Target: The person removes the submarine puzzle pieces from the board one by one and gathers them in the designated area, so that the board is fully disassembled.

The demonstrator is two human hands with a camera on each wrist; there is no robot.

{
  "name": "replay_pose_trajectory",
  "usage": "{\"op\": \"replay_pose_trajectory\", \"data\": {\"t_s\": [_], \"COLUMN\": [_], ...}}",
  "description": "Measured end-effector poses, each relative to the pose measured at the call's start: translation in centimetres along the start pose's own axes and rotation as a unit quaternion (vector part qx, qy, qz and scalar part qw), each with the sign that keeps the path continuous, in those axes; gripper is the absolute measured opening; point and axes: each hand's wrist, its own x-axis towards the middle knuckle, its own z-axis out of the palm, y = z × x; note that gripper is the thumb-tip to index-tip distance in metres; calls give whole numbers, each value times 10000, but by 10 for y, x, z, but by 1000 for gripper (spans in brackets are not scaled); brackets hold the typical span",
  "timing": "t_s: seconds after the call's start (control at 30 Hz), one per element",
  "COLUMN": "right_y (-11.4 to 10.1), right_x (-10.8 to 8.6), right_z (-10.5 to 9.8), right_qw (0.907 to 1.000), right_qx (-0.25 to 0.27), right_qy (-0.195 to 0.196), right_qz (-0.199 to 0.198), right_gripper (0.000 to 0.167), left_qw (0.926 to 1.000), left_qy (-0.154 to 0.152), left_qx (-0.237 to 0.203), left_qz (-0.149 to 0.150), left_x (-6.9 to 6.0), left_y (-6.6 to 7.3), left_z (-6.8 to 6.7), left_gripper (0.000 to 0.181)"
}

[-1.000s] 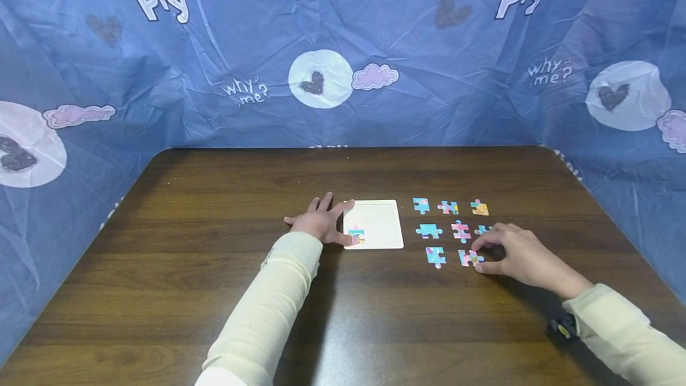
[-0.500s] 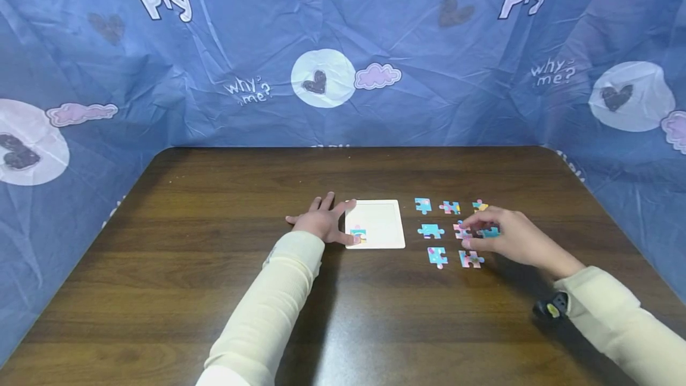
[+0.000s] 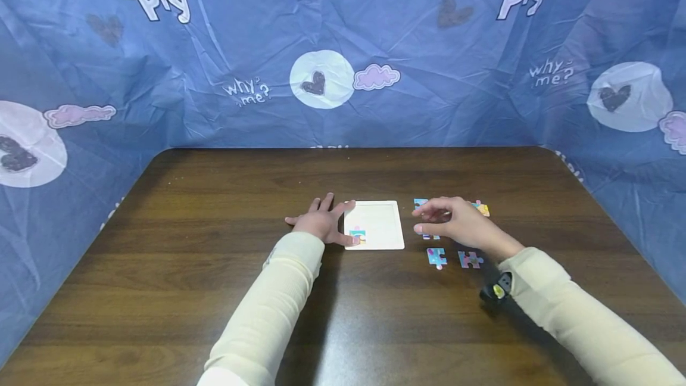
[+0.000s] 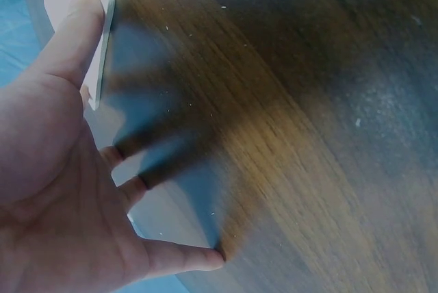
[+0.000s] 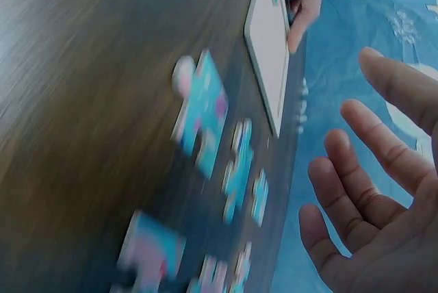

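My left hand (image 3: 318,223) lies spread at the left edge of a square white puzzle tray (image 3: 383,225). Its thumb and index finger press on the tray's near and far left corners; the other fingers rest on the table. One puzzle piece (image 3: 356,234) sits in the tray's near left corner beside the thumb. My right hand (image 3: 455,222) hovers over the loose pieces right of the tray, hiding several. In the right wrist view its fingers (image 5: 359,190) are loosely bent and hold nothing. Uncovered in front of it are a blue piece (image 3: 436,258) and a pink-and-blue piece (image 3: 471,260).
A yellow-orange piece (image 3: 482,208) shows behind the right hand, and a blue piece (image 3: 420,204) lies near its fingertips. The brown wooden table (image 3: 214,290) extends around the tray. A blue printed cloth (image 3: 418,118) hangs behind the table and at both sides.
My right hand has moved left across the loose pieces, from the near right ones toward the tray, without carrying any. The left hand and the tray have stayed put.
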Motion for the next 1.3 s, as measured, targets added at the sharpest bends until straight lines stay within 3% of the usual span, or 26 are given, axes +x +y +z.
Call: {"op": "replay_pose_trajectory", "data": {"t_s": [0.23,0.57,0.93,1.17,1.3], "right_y": [-13,-36,-42,-44,-45], "right_x": [26,47,56,58,59], "right_z": [27,57,76,80,81], "right_qw": [9992,9950,9788,9754,9767], "right_qx": [-270,-786,-1940,-2090,-2066], "right_qy": [-130,-611,-347,-284,-342], "right_qz": [-268,-29,-555,-644,-476], "right_gripper": [32,30,26,22,23], "left_qw": [10000,9998,9997,9996,9997], "left_qy": [-6,137,149,181,132], "left_qx": [19,104,168,204,193], "left_qz": [-65,26,74,103,77], "left_x": [1,-1,-3,-2,-2], "left_y": [1,2,3,2,2], "left_z": [-1,-1,0,0,-1], "left_gripper": [89,88,87,88,91]}}
